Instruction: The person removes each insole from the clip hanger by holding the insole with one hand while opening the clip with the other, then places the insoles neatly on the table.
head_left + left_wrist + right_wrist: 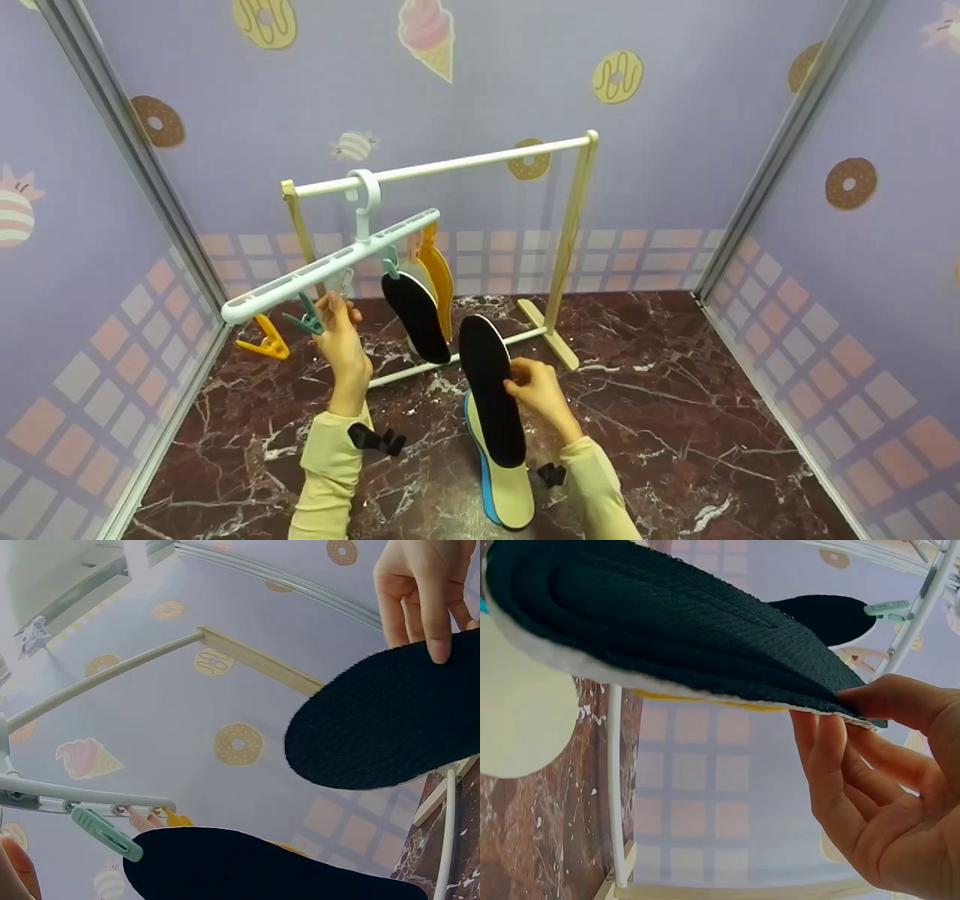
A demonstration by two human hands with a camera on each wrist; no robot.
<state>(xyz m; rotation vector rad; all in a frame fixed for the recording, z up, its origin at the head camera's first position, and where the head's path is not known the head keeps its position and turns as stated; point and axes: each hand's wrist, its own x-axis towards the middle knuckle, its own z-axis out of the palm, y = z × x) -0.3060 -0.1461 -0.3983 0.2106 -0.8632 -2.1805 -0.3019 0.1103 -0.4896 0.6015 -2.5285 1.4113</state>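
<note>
My right hand (540,390) pinches the edge of a black insole (484,367) with a pale underside (592,671). My left hand (343,349) is raised under the hanger (330,266), its fingertips at a whitish clip (343,282); a green clip (306,319) hangs beside them. Another black insole (412,315) hangs from a green clip (105,832), and a yellow insole (439,277) hangs behind it. On the floor surface, below the held insole, lie a beige insole (514,495) and a blue-edged one (487,487). In the left wrist view, only a finger of the left hand shows.
The hanger hooks over the white bar (465,161) of a wooden-sided rack (571,232). A loose-hanging yellow clip (266,341) is at its near end. Patterned walls (660,150) enclose the dark red marbled surface (675,420).
</note>
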